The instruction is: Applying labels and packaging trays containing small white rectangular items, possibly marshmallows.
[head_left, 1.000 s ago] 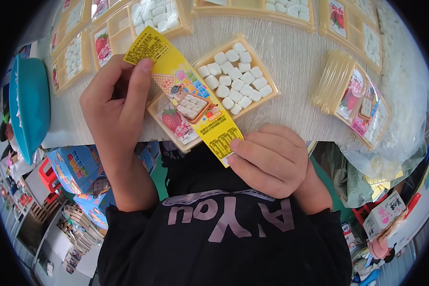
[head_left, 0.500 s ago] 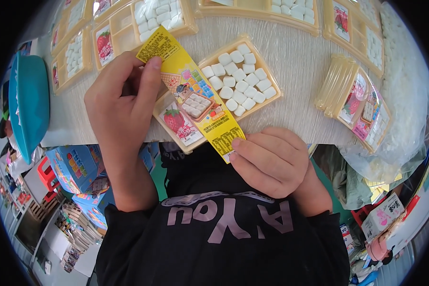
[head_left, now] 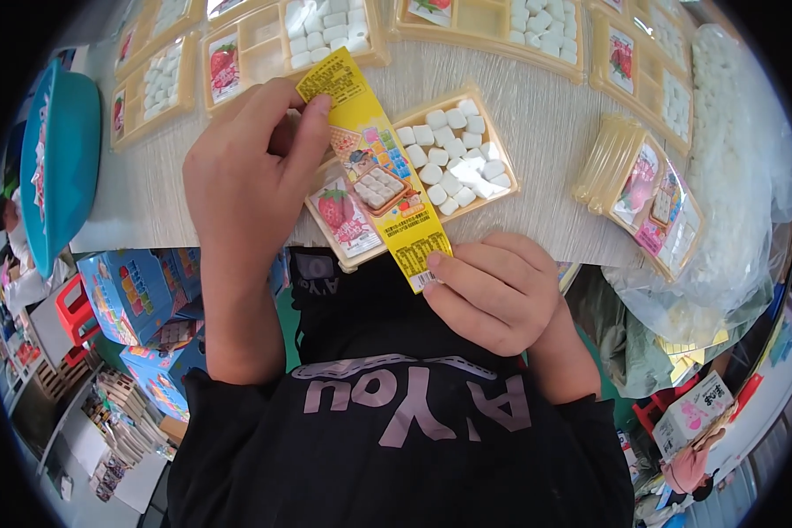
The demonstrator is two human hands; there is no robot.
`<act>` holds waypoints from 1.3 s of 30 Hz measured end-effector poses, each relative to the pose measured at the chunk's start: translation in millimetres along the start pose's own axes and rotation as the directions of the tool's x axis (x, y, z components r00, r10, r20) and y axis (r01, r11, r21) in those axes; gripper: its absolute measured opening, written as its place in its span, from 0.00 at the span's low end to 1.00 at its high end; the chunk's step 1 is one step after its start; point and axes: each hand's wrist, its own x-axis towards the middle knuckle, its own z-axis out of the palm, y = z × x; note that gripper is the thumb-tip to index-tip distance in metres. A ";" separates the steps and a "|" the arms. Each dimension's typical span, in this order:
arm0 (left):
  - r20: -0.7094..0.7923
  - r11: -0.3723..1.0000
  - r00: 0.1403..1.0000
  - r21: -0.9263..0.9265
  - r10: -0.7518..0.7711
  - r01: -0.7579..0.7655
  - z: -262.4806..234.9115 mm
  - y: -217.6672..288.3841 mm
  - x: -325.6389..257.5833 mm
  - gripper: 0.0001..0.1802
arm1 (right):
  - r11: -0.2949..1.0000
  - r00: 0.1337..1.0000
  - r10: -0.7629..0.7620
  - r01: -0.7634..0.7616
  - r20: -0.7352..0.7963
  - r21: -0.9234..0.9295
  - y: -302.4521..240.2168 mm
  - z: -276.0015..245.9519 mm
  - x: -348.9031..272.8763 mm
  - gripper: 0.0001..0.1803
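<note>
Left grip (head_left: 251, 167) and right grip (head_left: 506, 295), I see, pinch opposite ends of a yellow label (head_left: 378, 176) across the tray (head_left: 481, 205).

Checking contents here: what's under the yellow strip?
Under the yellow strip, a beige tray shows white pieces at one end and a strawberry picture at the other; its covered middle is hidden.

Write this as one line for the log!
left hand: pinches yellow strip, upper end | right hand: pinches lower end | tray of white pieces: partly beneath strip | teal basin: far left
</note>
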 end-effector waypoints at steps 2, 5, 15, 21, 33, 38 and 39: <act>-0.005 1.000 1.000 0.017 0.025 -0.025 -0.4 0.7 0.8 0.10 | 1.000 1.000 -0.015 0.015 0.015 -0.002 -0.1 -1.6 0.4 0.13; 0.013 0.996 0.996 0.040 0.083 -0.083 -2.8 0.6 0.9 0.09 | 0.998 0.998 -0.054 0.053 0.034 0.030 0.2 -2.7 0.7 0.12; 0.110 0.939 0.933 -0.067 0.343 -0.337 -7.2 -2.9 0.2 0.08 | 0.998 0.994 0.063 -0.061 0.089 -0.026 -2.3 -42.3 28.2 0.14; 0.075 0.937 0.936 -0.082 0.345 -0.339 -6.1 -3.7 -2.2 0.11 | 0.954 0.890 0.281 -0.220 0.358 -0.203 -6.8 -57.3 61.2 0.23; -0.105 0.981 0.976 -0.031 0.189 -0.193 -11.3 -1.8 -14.0 0.08 | 0.957 0.865 0.281 -0.220 0.415 -0.190 -5.3 -41.0 62.6 0.29; -0.062 0.989 0.996 -0.129 0.063 -0.071 -27.1 7.1 -38.5 0.07 | 0.950 0.890 0.312 -0.285 0.333 -0.129 -6.7 -40.6 53.0 0.30; -0.058 0.989 0.998 -0.147 0.021 -0.029 -30.8 10.7 -46.4 0.08 | 0.948 0.898 0.319 -0.307 0.302 -0.087 -6.5 -42.2 52.0 0.30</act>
